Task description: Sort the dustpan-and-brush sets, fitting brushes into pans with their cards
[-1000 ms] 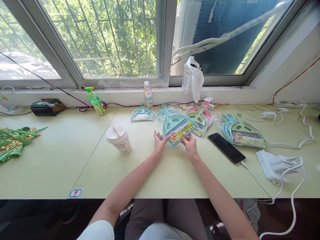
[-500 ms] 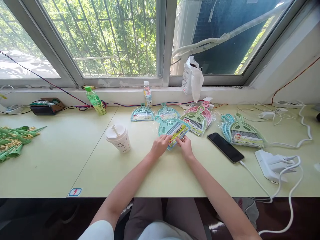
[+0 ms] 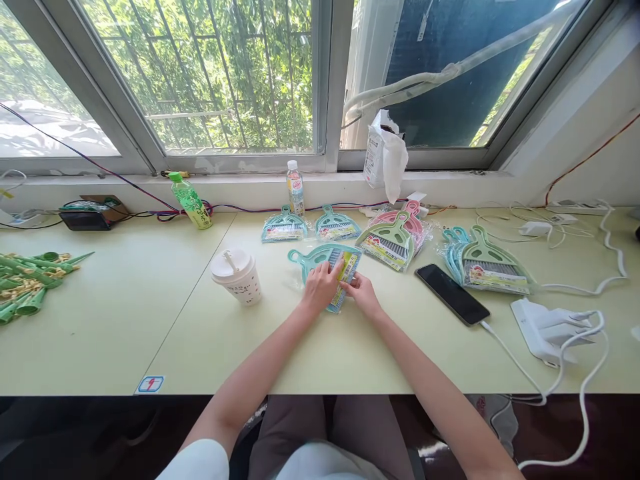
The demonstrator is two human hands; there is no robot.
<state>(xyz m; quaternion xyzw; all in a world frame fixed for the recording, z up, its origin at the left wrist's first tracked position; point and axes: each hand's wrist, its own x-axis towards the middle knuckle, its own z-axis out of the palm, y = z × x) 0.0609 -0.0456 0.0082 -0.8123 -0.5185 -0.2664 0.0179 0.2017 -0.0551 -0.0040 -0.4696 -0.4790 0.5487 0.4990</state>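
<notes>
Teal dustpan-and-brush set: the wrapped teal set (image 3: 324,253) lies under and between the fingers of both hands, above the pale counter (image 3: 240,353), its looped handle pointing left and its bristles and yellow-and-blue label toward the right hand.
Left hand: the left hand (image 3: 320,288) lies over the set's near side, index finger stretched onto the label; whether the thumb grips beneath, I cannot tell.
Right hand: the right hand (image 3: 363,293) has its fingers drawn narrow on the label's right edge, holding the set.
Small teal sets: beyond the fingers, a left-hand packet (image 3: 285,228) and a right-hand packet (image 3: 337,227) lie near each other.
Green set: the wrapped green set (image 3: 391,241) overlaps a pink set (image 3: 411,219), beyond and right of the fingers.
Cup: the lidded white cup (image 3: 239,279) stands left of the fingers.
Phone: the black smartphone (image 3: 453,295) lies right of the fingers, a white cable plugged in.
Right-hand pile: a green packet (image 3: 495,267) partly covers blue dustpans (image 3: 454,248), past the phone from the fingers.
Bottles: beyond the fingers, a clear bottle (image 3: 295,190) stands upright; farther left, a green bottle (image 3: 191,201) tilts.
</notes>
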